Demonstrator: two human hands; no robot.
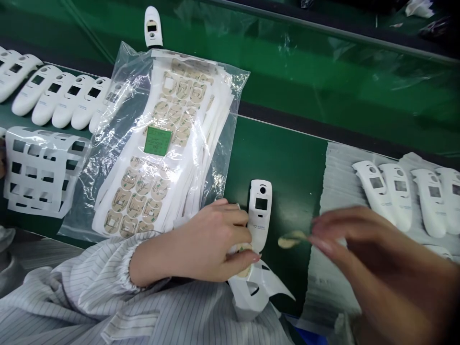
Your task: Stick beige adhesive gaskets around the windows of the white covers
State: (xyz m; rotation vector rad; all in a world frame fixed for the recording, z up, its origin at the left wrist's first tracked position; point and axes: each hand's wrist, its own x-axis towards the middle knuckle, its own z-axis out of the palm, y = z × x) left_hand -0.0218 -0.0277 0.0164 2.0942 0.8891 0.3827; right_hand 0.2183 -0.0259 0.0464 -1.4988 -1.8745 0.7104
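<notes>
My left hand (215,242) is closed on a white sticker backing sheet (247,292), which curls out below the thumb. A tan patch shows on the sheet under the fingers. Close by that hand, a white thermometer-like housing (259,218) lies face up, with a dark window and a round hole. My right hand (373,268) is raised on the right and blurred. Between its thumb and forefinger it pinches a small tan adhesive sticker (292,239), held over the green table, apart from the housing.
A clear plastic bag (224,167) of sticker sheets (168,163) lies left of centre with a green label (157,141) on top. Left stand several white housings (64,103) and a used backing sheet (39,172). More housings (398,189) rest on foam sheeting (334,191) at right.
</notes>
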